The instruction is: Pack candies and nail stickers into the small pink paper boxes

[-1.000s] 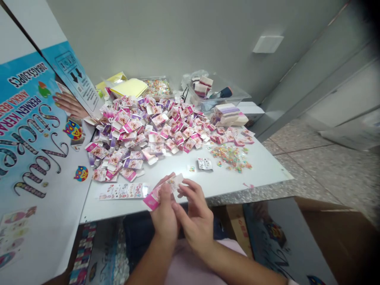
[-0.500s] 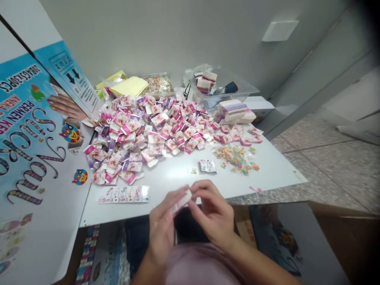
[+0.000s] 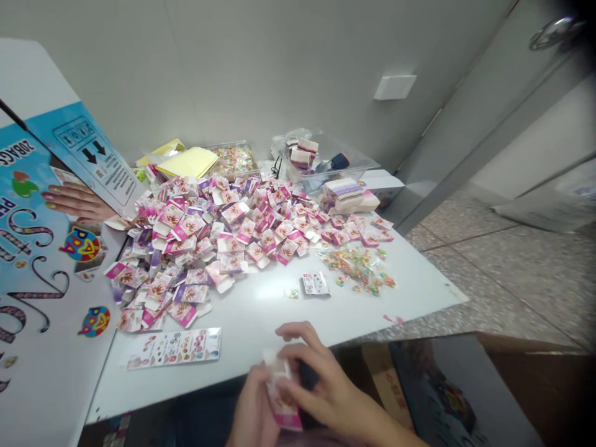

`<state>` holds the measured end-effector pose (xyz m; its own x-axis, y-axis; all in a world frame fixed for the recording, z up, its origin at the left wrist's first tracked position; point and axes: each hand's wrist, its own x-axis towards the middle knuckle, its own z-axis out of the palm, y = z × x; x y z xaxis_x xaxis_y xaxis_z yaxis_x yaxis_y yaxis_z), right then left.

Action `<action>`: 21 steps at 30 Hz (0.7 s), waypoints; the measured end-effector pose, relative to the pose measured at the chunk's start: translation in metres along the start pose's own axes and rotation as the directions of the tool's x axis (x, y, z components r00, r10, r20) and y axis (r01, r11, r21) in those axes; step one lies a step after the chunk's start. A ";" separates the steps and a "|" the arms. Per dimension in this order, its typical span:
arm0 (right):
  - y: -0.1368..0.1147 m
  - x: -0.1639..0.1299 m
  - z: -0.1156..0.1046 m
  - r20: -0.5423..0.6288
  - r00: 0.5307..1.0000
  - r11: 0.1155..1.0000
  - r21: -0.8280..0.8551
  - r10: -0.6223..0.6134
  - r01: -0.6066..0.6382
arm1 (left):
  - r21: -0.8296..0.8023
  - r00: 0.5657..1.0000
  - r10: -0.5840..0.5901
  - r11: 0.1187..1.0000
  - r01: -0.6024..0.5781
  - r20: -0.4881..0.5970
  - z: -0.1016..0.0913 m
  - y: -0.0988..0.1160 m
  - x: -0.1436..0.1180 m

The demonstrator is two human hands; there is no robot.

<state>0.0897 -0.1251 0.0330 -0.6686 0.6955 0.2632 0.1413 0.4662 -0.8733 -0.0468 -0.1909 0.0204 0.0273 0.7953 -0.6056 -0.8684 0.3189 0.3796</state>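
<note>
Both my hands meet at the bottom centre, below the near edge of the white table [image 3: 261, 316]. My left hand [image 3: 251, 406] and my right hand [image 3: 321, 385] grip one small pink and white box [image 3: 282, 397] between their fingers; the picture is blurred there. A strip of nail stickers [image 3: 174, 347] lies on the table just left of my hands. A single small sticker card [image 3: 315, 283] lies further out, beside a scatter of tiny coloured candies [image 3: 358, 267].
A big heap of pink and purple small boxes [image 3: 209, 236] covers the table's middle. Behind it are yellow paper [image 3: 189, 162], a clear tray of candies [image 3: 233, 158] and a clear tub [image 3: 326, 162]. A large printed carton [image 3: 41, 261] stands at left. Tiled floor [image 3: 503, 273] lies at right.
My hands have drawn back from the table edge toward my body, carrying the small box. The camera has tilted, so the table sits lower in view.
</note>
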 end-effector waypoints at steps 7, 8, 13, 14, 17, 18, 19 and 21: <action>0.008 -0.006 0.023 0.047 0.999 0.997 0.079 0.007 -0.011 | 0.040 0.960 0.147 0.989 -0.141 -0.239 -0.018 -0.007 0.005; 0.008 -0.006 0.025 0.019 1.000 0.997 0.080 -0.005 0.004 | 0.037 0.953 0.161 0.987 -0.157 -0.255 -0.019 -0.007 0.003; 0.011 -0.007 0.033 -0.018 0.998 0.998 -0.007 -0.059 0.059 | -0.011 0.979 0.092 0.995 -0.095 -0.180 -0.020 -0.009 -0.001; 0.011 -0.006 0.034 -0.018 0.999 0.999 0.016 -0.043 0.043 | -0.013 0.984 0.075 0.997 -0.078 -0.162 -0.020 -0.010 0.000; 0.014 -0.004 0.040 -0.058 0.995 0.987 0.142 0.084 -0.075 | -0.001 0.985 0.069 0.998 -0.070 -0.160 -0.021 -0.015 0.005; 0.015 -0.004 0.042 -0.068 0.989 0.978 0.173 0.130 -0.117 | 0.010 0.983 0.074 0.997 -0.074 -0.169 -0.022 -0.017 0.006; 0.016 -0.004 0.044 -0.077 0.982 0.968 0.201 0.170 -0.152 | 0.026 0.981 0.078 0.997 -0.075 -0.178 -0.022 -0.018 0.006; 0.018 -0.004 0.046 -0.092 0.968 0.938 0.282 0.235 -0.201 | 0.072 0.980 0.082 0.995 -0.070 -0.179 -0.021 -0.020 0.005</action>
<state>0.0613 -0.1453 -0.0025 -0.5465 0.8330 0.0869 0.0608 0.1429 -0.9879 -0.0396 -0.2035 -0.0050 -0.1332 0.7138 -0.6876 -0.8303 0.2985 0.4707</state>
